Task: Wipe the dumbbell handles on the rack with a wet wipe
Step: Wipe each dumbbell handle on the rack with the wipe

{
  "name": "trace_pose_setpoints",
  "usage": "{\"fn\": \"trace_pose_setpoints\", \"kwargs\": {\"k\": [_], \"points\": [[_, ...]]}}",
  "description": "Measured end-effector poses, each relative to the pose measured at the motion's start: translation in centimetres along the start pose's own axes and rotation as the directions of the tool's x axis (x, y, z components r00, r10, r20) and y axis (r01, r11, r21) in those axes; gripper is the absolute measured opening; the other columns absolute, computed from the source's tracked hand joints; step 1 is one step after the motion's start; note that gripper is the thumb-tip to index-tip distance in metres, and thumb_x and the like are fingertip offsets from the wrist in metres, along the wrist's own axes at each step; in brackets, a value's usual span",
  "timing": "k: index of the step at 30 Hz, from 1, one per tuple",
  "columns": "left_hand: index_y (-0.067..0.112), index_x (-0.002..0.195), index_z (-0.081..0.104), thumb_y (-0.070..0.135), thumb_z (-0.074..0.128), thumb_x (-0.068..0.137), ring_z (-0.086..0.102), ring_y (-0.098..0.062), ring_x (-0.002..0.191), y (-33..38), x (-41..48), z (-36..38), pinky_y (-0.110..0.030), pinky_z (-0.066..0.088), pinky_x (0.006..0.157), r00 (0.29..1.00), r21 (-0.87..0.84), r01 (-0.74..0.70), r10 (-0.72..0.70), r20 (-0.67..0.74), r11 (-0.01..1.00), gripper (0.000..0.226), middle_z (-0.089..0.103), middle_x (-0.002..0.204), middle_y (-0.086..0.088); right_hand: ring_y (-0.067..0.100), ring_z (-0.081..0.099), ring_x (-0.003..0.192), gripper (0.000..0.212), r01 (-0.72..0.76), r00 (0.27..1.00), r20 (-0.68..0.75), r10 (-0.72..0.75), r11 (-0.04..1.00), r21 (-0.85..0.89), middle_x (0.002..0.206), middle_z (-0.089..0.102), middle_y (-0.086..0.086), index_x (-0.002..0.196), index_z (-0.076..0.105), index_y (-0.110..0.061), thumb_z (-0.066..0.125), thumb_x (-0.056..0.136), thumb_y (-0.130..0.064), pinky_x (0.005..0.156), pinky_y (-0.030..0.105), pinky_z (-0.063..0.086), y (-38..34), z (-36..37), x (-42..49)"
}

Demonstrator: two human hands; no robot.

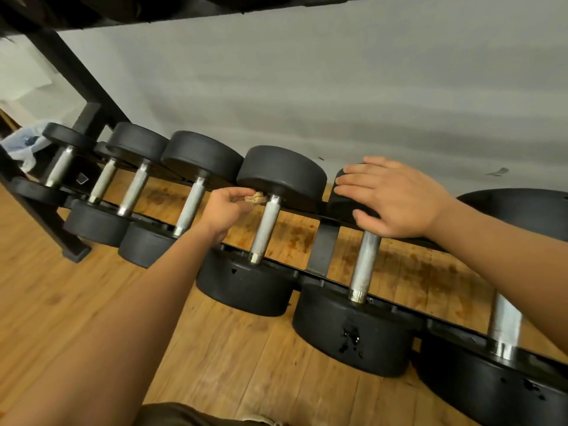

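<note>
Pinching a crumpled wipe [254, 198] between thumb and fingertips, the left hand [226, 210] holds it at the far end of one dumbbell handle [266, 229] on the rack [322, 250]. The right hand [396, 201] rests flat, fingers straight, on the far head [341, 207] of the next dumbbell to the right.

Dumbbells [246, 284] lie in a row across the rack [322, 250]: black round heads outside the two black rails, silver metal handles [190, 207] bridging them. Heads get bigger toward the right. Fifth handle [266, 229] from the left is knurled, tilted, bare along its length. Wipe [255, 198]: small crumpled wad, tan-brown, pinched in the fingertips of the left hand [226, 210] at that handle's far end, just under the far head. Contact with the metal unclear.
</note>
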State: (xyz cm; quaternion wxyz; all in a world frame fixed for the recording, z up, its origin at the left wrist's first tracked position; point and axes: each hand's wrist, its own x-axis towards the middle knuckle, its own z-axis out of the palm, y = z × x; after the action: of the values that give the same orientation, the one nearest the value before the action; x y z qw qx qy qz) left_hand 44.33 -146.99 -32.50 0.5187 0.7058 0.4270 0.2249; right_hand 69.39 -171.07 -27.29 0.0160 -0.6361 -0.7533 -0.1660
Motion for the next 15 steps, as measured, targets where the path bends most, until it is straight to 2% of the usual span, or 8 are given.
{"fn": "trace_pose_setpoints", "kwargs": {"k": [3,8,15], "points": [[0.016,0.104,0.069,-0.01,0.065,0.093,0.069,-0.013,0.094,0.1,0.0,0.6,-0.017,0.056,0.071,0.996,-0.118,0.069,-0.062,0.063,0.991,0.029,0.072,0.099,-0.001,0.022,0.048,0.136,0.054,0.006,1.0,-0.024,-0.006,1.0,-0.002,0.14,0.06,0.004,0.137,0.059,-0.016,0.042,0.094,-0.043,0.12,0.042,0.026,0.1,0.3,0.0],[0.017,0.106,0.07,-0.007,0.067,0.093,0.068,-0.017,0.104,-0.4,0.1,1.2,-0.029,0.057,0.093,0.989,-0.169,0.076,-0.053,0.138,0.983,0.027,0.071,0.105,-0.005,0.023,0.051,0.135,0.052,0.022,0.998,-0.059,-0.022,1.0,-0.002,0.138,0.062,0.005,0.135,0.061,-0.015,0.045,0.094,-0.042,0.119,0.043,0.029,0.2,0.5,0.0],[0.012,0.102,0.074,0.001,0.07,0.093,0.072,-0.017,0.101,-1.3,1.1,1.6,-0.03,0.06,0.092,0.993,-0.169,0.038,-0.019,0.112,0.985,0.015,0.077,0.098,-0.004,0.024,0.051,0.134,0.051,0.022,0.996,-0.084,-0.021,1.0,0.014,0.136,0.063,0.005,0.134,0.063,-0.015,0.046,0.093,-0.041,0.119,0.042,0.029,0.3,0.7,-0.1]]}}
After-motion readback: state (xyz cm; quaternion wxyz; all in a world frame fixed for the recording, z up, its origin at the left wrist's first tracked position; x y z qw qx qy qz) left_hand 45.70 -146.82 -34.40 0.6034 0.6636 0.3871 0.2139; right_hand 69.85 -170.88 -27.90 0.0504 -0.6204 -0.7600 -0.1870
